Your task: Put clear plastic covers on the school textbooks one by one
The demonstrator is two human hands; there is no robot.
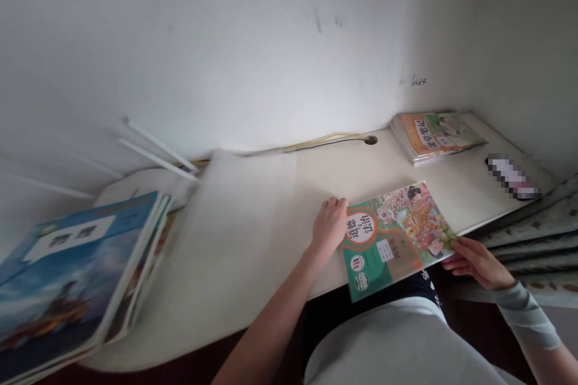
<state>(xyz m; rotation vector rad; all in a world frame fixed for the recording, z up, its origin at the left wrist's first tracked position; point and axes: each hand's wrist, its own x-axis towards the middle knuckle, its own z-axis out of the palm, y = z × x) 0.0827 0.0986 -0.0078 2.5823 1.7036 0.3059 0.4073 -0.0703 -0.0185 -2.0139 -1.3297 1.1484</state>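
A green textbook [397,237] with a colourful illustrated cover lies partly over the front edge of the white desk [253,252]. At its left edge my left hand [331,222] is closed on the book, fingers curled. My right hand [481,261] pinches the book's right corner, thumb on the cover and the other fingers below it.
Blue-covered books [81,277] are stacked at the left. An orange-covered stack [438,135] sits at the back right, with a phone [512,177] in front of it to the right. Cables [334,139] run along the wall into a desk hole. A patterned curtain [537,234] hangs at the right.
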